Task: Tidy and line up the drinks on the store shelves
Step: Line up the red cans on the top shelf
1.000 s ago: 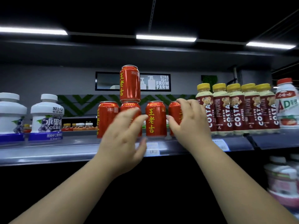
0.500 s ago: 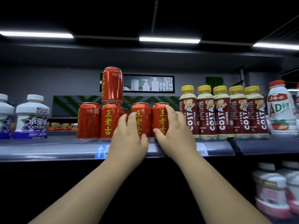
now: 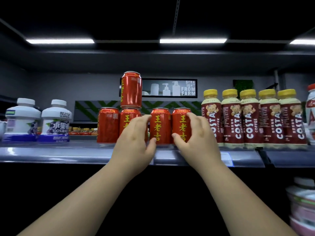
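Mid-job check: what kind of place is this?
Most likely a shop's drinks aisle: red cans and Costa coffee bottles in rows on a shelf with price tags on its edge.

This is a shop's drinks aisle: a long grey metal shelf point(image 3: 68, 151) has a label strip along its front edge, with a small white price tag point(image 3: 225, 158) slotted into it. Goods stand in same-brand rows facing out: red metal drink cans point(image 3: 160, 125) with yellow Chinese lettering, yellow-capped Costa coffee bottles point(image 3: 230, 120) and squat white plastic juice bottles point(image 3: 56, 120), with blurred pink-and-white bottles point(image 3: 301, 201) lower down. Behind hangs a black wall sign point(image 3: 170, 87) reading "STRAIGHT FROM FARM", under white ceiling strip lights point(image 3: 192, 40).
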The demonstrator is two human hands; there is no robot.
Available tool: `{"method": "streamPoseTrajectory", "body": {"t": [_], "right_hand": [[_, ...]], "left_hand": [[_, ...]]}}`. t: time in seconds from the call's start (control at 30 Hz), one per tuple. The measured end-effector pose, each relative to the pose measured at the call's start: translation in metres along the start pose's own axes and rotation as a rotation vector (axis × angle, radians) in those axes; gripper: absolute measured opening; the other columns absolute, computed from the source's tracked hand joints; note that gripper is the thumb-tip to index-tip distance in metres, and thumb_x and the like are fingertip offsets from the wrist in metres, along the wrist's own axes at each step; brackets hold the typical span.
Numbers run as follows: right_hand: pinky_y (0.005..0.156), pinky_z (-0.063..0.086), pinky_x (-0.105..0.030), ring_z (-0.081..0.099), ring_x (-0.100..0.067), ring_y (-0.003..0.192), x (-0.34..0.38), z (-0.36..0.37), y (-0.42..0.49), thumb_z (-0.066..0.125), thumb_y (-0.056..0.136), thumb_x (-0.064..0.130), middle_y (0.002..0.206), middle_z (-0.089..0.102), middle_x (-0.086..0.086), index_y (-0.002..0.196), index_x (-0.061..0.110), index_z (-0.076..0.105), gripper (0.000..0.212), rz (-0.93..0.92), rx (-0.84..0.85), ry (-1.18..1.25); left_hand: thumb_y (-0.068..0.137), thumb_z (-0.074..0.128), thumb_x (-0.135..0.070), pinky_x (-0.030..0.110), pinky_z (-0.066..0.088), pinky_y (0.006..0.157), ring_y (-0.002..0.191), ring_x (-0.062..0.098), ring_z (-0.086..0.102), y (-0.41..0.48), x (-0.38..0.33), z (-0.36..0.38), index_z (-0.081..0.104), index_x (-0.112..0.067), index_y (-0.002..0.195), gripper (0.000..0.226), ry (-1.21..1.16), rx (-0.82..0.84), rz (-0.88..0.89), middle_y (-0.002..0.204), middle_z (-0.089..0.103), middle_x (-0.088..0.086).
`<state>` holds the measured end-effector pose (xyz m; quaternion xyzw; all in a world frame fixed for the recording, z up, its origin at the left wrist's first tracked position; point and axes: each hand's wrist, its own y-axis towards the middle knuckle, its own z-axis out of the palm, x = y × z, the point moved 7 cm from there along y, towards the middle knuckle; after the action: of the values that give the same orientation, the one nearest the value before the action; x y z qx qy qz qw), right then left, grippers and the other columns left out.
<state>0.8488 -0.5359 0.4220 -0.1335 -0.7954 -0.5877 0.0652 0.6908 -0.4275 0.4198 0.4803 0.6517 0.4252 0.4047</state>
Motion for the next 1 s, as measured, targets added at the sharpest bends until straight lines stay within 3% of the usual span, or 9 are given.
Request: {"method": "streamPoseTrajectory", "body": {"t": [0.1, 0.23, 0.4, 0.5, 0.6, 0.8, 0.9, 1.0], "right_hand": [[0.099, 0.039, -0.034, 0.045, -0.021, 0.121, 0.013, -0.004, -0.002, 0.070, 0.087, 0.040, 0.135, 0.044, -0.003, 0.143, 0.019, 0.041, 0.066, -0.085, -0.081, -0.002], [0.099, 0.031, -0.030, 0.045, -0.022, 0.120, 0.053, 0.005, 0.000, 0.072, 0.086, 0.032, 0.131, 0.049, -0.004, 0.136, 0.016, 0.050, 0.056, -0.154, -0.130, 0.058], [0.100, 0.032, -0.027, 0.042, -0.017, 0.121, 0.106, 0.024, 0.008, 0.068, 0.089, 0.032, 0.133, 0.048, -0.001, 0.138, 0.018, 0.048, 0.055, -0.221, -0.144, 0.051], [0.101, 0.037, -0.028, 0.040, -0.010, 0.121, 0.119, 0.039, 0.021, 0.067, 0.091, 0.036, 0.135, 0.044, 0.005, 0.143, 0.024, 0.040, 0.060, -0.173, -0.071, 0.117], [0.093, 0.044, -0.032, 0.041, -0.008, 0.112, 0.130, 0.050, 0.048, 0.068, 0.090, 0.041, 0.125, 0.038, 0.010, 0.144, 0.030, 0.034, 0.064, -0.086, -0.042, 0.177], [0.087, 0.049, -0.038, 0.054, -0.025, 0.120, 0.146, 0.075, 0.096, 0.071, 0.085, 0.054, 0.142, 0.045, -0.004, 0.153, 0.029, 0.017, 0.090, 0.063, 0.044, 0.161], [0.084, 0.050, -0.039, 0.058, -0.026, 0.115, 0.147, 0.079, 0.102, 0.070, 0.088, 0.047, 0.138, 0.050, -0.005, 0.152, 0.028, 0.018, 0.085, 0.084, 0.017, 0.092], [0.080, 0.043, -0.033, 0.052, -0.017, 0.107, 0.156, 0.076, 0.102, 0.069, 0.090, 0.041, 0.134, 0.049, -0.001, 0.151, 0.031, 0.022, 0.077, 0.049, -0.042, 0.177]], "left_hand": [[0.085, 0.071, -0.026, 0.033, 0.035, 0.099, 0.118, 0.020, 0.047, -0.003, 0.023, -0.031, 0.043, -0.021, 0.139, 0.061, 0.102, -0.107, 0.016, 0.134, 0.051, 0.002], [0.083, 0.072, -0.028, 0.043, 0.035, 0.102, 0.120, 0.027, 0.043, 0.003, 0.068, -0.063, 0.041, -0.020, 0.140, 0.065, 0.111, -0.184, -0.152, 0.136, 0.046, 0.007], [0.083, 0.073, -0.041, 0.048, 0.047, 0.100, 0.113, 0.024, 0.054, 0.014, 0.117, -0.068, 0.030, -0.032, 0.141, 0.073, -0.039, -0.023, -0.381, 0.133, 0.046, 0.004], [0.080, 0.073, -0.047, 0.047, 0.049, 0.098, 0.111, 0.023, 0.056, 0.018, 0.128, -0.061, 0.025, -0.037, 0.140, 0.078, -0.039, 0.090, -0.371, 0.131, 0.051, 0.001], [0.080, 0.075, -0.045, 0.041, 0.046, 0.097, 0.113, 0.023, 0.056, 0.021, 0.133, -0.059, 0.025, -0.032, 0.144, 0.082, -0.057, 0.102, -0.338, 0.129, 0.055, 0.002], [0.073, 0.078, -0.055, 0.044, 0.050, 0.096, 0.111, 0.019, 0.056, 0.027, 0.146, -0.062, 0.025, -0.036, 0.143, 0.090, -0.161, 0.120, -0.292, 0.124, 0.050, -0.004], [0.079, 0.072, -0.057, 0.046, 0.049, 0.099, 0.118, 0.020, 0.053, 0.037, 0.155, -0.077, 0.025, -0.036, 0.145, 0.084, -0.217, 0.082, -0.301, 0.135, 0.046, 0.001], [0.086, 0.068, -0.048, 0.043, 0.047, 0.099, 0.120, 0.017, 0.049, 0.052, 0.154, -0.098, 0.029, -0.034, 0.146, 0.073, -0.319, 0.008, -0.290, 0.138, 0.045, 0.001]]}}
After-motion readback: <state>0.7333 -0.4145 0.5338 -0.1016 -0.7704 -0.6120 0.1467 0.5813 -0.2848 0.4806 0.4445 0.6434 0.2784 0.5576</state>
